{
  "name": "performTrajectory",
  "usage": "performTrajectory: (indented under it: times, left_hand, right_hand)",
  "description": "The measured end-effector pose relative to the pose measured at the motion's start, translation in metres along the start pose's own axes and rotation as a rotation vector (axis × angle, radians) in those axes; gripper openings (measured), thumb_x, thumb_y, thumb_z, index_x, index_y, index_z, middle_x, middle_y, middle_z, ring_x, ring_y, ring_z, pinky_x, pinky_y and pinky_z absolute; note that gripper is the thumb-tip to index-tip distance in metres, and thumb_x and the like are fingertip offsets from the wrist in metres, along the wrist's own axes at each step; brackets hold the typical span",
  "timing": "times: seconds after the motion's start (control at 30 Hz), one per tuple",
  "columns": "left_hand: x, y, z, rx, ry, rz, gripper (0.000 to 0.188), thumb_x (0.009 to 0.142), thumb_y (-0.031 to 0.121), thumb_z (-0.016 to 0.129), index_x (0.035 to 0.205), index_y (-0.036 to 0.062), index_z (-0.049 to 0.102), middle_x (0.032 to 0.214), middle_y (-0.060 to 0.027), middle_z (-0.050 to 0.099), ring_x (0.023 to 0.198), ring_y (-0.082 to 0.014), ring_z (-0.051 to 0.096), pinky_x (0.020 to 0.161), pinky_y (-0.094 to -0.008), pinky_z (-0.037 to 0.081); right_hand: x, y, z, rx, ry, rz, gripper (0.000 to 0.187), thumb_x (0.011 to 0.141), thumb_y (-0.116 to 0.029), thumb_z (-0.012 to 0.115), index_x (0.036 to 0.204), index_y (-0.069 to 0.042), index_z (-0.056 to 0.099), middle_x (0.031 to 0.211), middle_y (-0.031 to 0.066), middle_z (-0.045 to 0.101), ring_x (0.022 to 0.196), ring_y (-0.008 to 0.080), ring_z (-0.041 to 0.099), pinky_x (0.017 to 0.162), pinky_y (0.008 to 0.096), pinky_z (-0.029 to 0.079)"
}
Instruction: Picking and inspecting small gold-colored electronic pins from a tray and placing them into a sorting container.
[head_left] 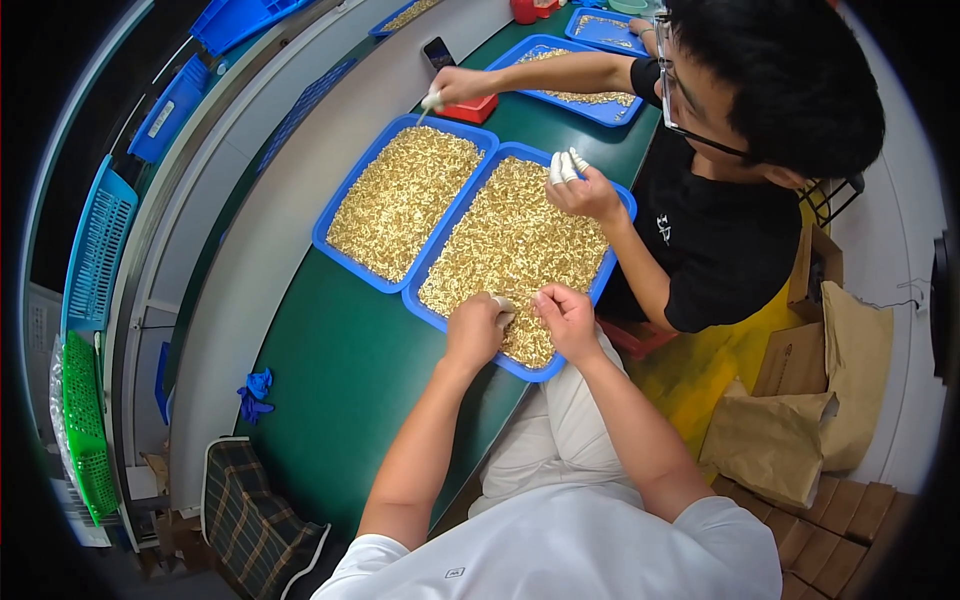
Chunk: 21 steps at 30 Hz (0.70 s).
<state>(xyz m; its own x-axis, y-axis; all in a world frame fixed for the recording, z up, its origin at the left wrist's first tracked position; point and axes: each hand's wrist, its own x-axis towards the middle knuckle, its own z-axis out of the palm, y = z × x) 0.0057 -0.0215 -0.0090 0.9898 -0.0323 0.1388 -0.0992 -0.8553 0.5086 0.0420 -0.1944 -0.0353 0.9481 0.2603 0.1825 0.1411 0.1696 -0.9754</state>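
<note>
A blue tray [411, 303] full of small gold-coloured metal pieces [520, 235] lies in front of me on the green table. Over its near end, my left hand [477, 328] is closed, thumb and forefinger together, with a whitish cover on a fingertip. Beside it, my right hand [568, 322] pinches its fingertips together just above the same pieces. Whatever either hand holds is too small to make out. A second blue tray [322, 232] with similar pieces adjoins on the left.
At the right sits a co-worker [740, 240], one hand [455, 88] over the second tray, the other [585, 190] above mine. Farther back are a red box [470, 108], a phone [437, 53] and another blue tray [610, 113]. Blue gloves [256, 393] lie left.
</note>
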Motion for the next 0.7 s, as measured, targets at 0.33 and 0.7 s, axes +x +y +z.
performTrajectory:
  times: [0.33, 0.7]
  left_hand:
    - [-0.004, -0.005, -0.002, -1.058, 0.062, -0.337, 0.004, 0.085, -0.002, 0.071, 0.089, -0.0005, 0.07, 0.094, -0.0074, 0.072, 0.084, -0.0115, 0.067, 0.077, -0.0248, 0.053]
    - [0.001, 0.0, -0.003, -1.325, 0.145, -0.425, 0.011, 0.092, 0.001, 0.066, 0.103, 0.0013, 0.067, 0.09, -0.0061, 0.068, 0.078, -0.0132, 0.062, 0.072, -0.0255, 0.051]
  right_hand:
    - [-0.001, -0.004, -0.001, 0.008, 0.007, 0.035, 0.017, 0.097, -0.009, 0.059, 0.085, 0.002, 0.063, 0.072, 0.0017, 0.065, 0.065, 0.0047, 0.055, 0.059, 0.0223, 0.045]
    - [-0.001, 0.002, -0.002, 0.001, -0.036, 0.011, 0.018, 0.099, -0.012, 0.057, 0.086, 0.0, 0.061, 0.074, 0.0001, 0.062, 0.064, 0.0037, 0.052, 0.058, 0.0204, 0.043]
